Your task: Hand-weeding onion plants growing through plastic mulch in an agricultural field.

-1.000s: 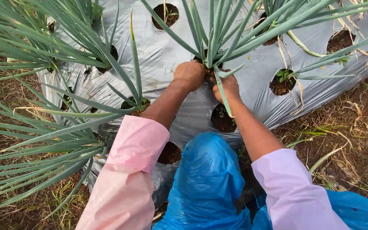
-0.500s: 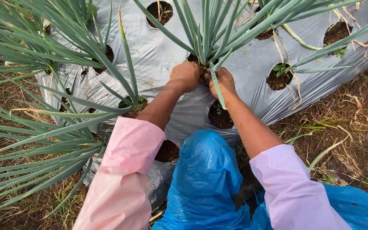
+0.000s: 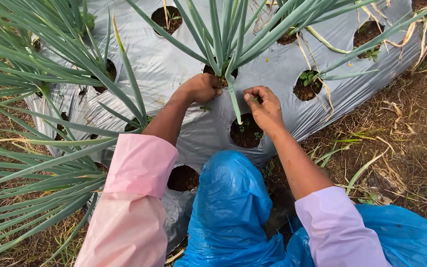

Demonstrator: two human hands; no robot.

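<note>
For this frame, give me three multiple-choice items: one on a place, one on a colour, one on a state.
1. Where is the left hand?
A. at the base of the clump of long green onion-like leaves
B. on the dry straw-covered ground
C. on the blue plastic-covered knee

2. What colour is the plastic mulch sheet with round planting holes?
A. black
B. silver-grey
C. red

3. How is the right hand?
A. flat and open
B. out of view
C. fingers curled, pinching something small

Answers:
1 A: the fist sits at the hole under the leaves.
2 B: the sheet shines silver-grey.
3 C: the fingertips close together beside the clump; what they pinch is too small to tell.
</note>
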